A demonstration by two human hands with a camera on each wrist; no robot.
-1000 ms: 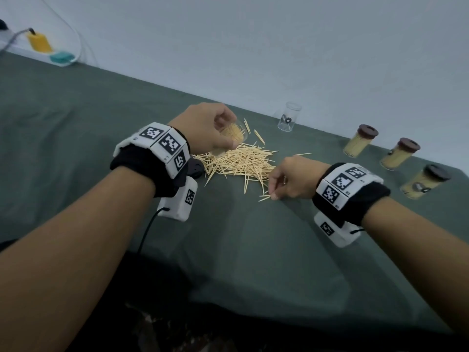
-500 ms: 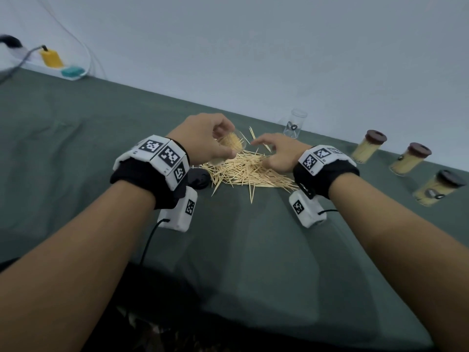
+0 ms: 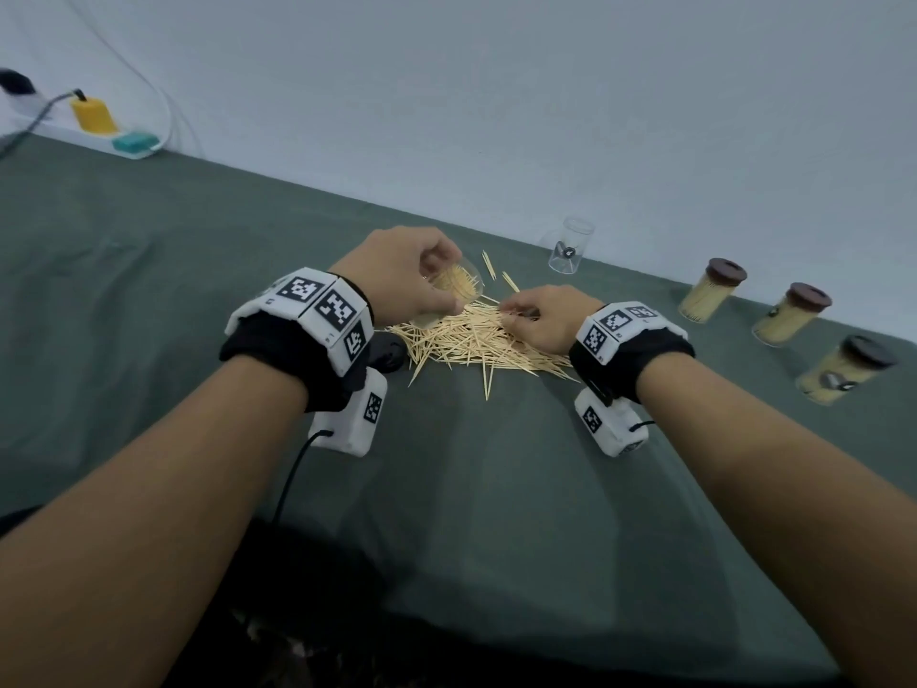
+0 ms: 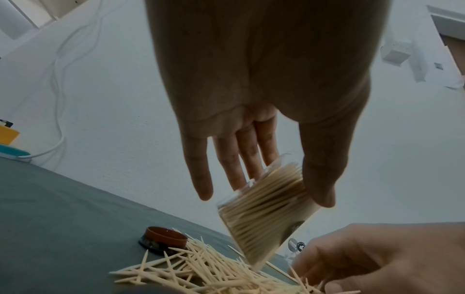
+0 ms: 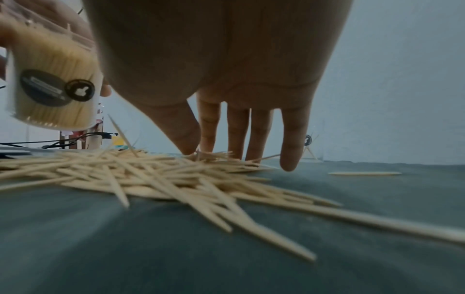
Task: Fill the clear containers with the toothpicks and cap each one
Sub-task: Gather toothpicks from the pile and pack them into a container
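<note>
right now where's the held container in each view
Head: container at centre, tilted, held by the left hand over the toothpick pile.
Left wrist: container centre-right, between fingers and thumb, its base tilted down toward the pile.
Right wrist: container top left, blurred, its dark label facing the camera.
Shared landmark: the pile on the green cloth, in all three.
</note>
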